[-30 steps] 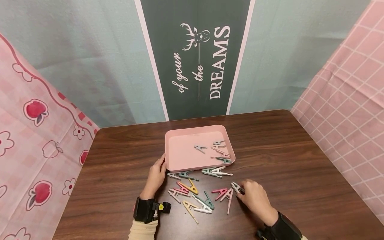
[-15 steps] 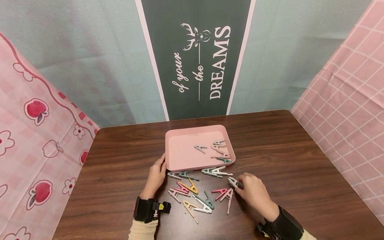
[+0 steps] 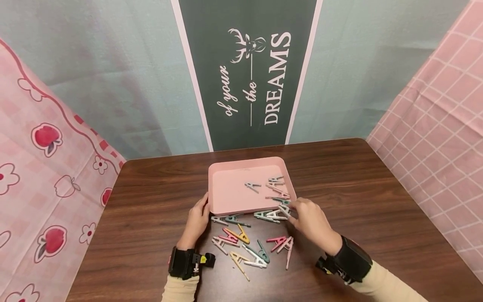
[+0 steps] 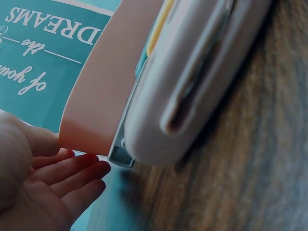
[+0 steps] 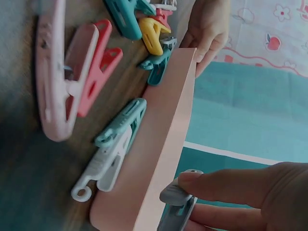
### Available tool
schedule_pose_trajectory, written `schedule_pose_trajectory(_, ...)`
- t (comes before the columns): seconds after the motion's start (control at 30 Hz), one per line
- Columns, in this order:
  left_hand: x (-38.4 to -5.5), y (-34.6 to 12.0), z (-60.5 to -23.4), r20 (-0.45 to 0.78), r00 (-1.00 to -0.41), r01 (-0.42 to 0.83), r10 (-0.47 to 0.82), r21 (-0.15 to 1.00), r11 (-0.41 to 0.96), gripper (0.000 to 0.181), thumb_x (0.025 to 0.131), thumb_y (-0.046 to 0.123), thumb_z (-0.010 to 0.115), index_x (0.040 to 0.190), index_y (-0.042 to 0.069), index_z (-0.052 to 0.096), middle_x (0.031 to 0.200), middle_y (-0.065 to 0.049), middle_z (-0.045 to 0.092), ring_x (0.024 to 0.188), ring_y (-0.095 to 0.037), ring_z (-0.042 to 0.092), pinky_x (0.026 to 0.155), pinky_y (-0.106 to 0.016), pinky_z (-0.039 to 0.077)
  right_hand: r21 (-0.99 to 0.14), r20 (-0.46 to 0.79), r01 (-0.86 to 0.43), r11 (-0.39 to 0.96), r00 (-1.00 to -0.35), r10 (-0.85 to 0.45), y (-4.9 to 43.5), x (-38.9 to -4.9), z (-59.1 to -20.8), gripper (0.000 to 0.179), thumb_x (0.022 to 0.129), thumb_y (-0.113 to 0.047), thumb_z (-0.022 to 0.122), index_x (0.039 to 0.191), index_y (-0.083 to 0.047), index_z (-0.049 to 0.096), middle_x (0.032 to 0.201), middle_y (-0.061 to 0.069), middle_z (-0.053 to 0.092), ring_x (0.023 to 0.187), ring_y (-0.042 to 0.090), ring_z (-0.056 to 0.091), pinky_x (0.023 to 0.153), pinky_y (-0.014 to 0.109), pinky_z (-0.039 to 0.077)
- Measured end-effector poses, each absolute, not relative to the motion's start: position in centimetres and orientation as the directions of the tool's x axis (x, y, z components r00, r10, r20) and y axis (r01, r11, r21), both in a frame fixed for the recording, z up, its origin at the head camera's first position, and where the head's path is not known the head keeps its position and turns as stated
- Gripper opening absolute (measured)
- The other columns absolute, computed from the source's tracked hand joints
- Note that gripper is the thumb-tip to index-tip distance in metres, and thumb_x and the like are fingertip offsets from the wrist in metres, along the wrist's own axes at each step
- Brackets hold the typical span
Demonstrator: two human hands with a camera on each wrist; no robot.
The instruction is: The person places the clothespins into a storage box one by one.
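Pinching a gray plastic clothespin [image 5: 175, 193] between thumb and fingers of the right hand [image 3: 313, 221]: slim, paler on one arm, darker on the other. Held at the near right corner of the pink tray [image 3: 228, 188]; cannot tell whether touching its rim. Resting the left hand [image 3: 197, 220] against the tray's left end, fingers extended. Since half a second ago, carried far and slightly left, away from the pale pink clothespin [image 3: 289, 249]; kept the left hand in place.

A brown wood-grain table [image 3: 339, 180]; behind, a pale teal backdrop [image 3: 128, 84] with a dark green panel [image 3: 240, 79] lettered "DREAMS"; left, pink apple-print cloth [image 3: 41, 188]; right, pink grid-patterned cloth [image 3: 437, 126].
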State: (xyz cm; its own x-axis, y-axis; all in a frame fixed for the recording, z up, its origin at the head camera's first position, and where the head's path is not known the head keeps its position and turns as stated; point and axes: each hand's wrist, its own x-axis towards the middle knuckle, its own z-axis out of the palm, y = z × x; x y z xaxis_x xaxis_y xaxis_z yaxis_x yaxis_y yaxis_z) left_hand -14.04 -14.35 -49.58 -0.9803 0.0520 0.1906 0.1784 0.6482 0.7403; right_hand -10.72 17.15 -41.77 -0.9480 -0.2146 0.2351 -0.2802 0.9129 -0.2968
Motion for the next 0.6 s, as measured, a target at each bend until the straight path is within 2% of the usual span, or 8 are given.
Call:
schedule_pose_trajectory(0.47,-14.1,-14.3,-49.5,0.173,-0.984,0.158,0.039,0.757,0.634,0.042,0.098,0.002,0.048,0.138,-0.01,0.045,0.138,-0.031,0.051,0.129,-0.042,0.051,0.107,-0.053,0.044,-0.302,0.265,-0.351,0.886,-0.924,-0.275,16.6,-15.1,-41.6,0.021,0.074,-0.005,0.078,0.093,0.002,0.072,0.091,0.016,0.071,0.083,0.029,0.067,0.07,0.043,0.057)
schedule_pose_trajectory(0.6,-14.1,-14.3,-49.6,0.202,-0.979,0.179,0.039,0.746,0.641,0.041,0.097,0.0,0.049,0.136,-0.011,0.047,0.135,-0.032,0.053,0.126,-0.044,0.053,0.104,-0.054,0.045,-0.315,0.265,-0.351,0.882,-0.925,-0.274,16.1,-16.2,-42.1,0.021,0.076,-0.009,0.079,0.094,0.002,0.073,0.088,0.016,0.07,0.081,0.028,0.067,0.068,0.042,0.057)
